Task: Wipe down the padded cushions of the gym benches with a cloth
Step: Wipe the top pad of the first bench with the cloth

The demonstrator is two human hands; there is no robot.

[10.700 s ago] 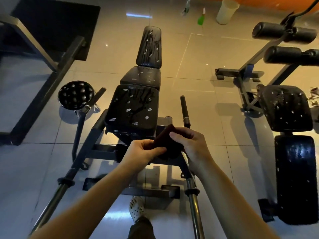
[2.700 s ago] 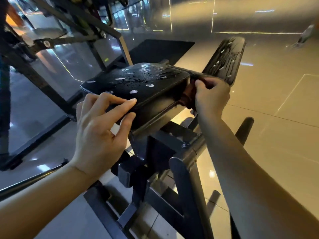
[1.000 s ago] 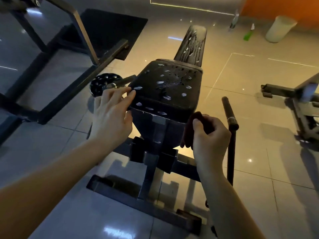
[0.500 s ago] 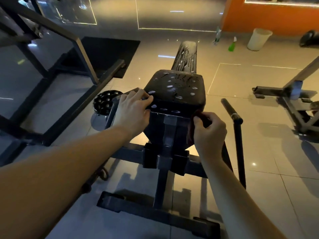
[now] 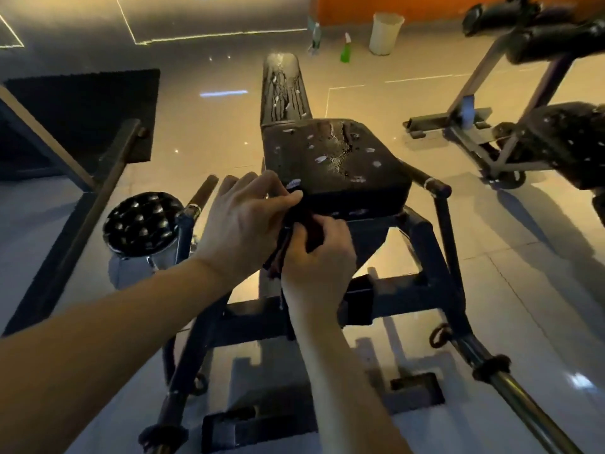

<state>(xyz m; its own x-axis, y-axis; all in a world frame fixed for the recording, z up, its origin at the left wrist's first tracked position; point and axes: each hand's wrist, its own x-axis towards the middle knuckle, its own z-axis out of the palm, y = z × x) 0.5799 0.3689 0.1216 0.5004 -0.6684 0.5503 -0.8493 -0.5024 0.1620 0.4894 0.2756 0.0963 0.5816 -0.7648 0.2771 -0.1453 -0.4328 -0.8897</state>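
A black padded bench cushion (image 5: 337, 165), spotted with white flecks and wet streaks, stands in the middle of the view. Its long back pad (image 5: 284, 90) runs away behind it. Just below the cushion's near left corner, a dark reddish cloth (image 5: 309, 226) is bunched between both hands. My right hand (image 5: 319, 257) grips the cloth from below with curled fingers. My left hand (image 5: 244, 224) holds the cloth's upper edge, its fingers reaching the cushion's front corner. Most of the cloth is hidden by the hands.
A second bench with flecked black pads (image 5: 569, 139) and roller pads (image 5: 550, 40) stands at the right. A round studded black pad (image 5: 140, 222) is at the left, a dark floor mat (image 5: 82, 109) beyond it. A green spray bottle (image 5: 345, 50) and a white bin (image 5: 385, 32) stand on the floor behind.
My left hand has left the cushion's left edge and joined my right hand on the cloth, which now sits at the cushion's near left corner. The view has shifted left of the bench.
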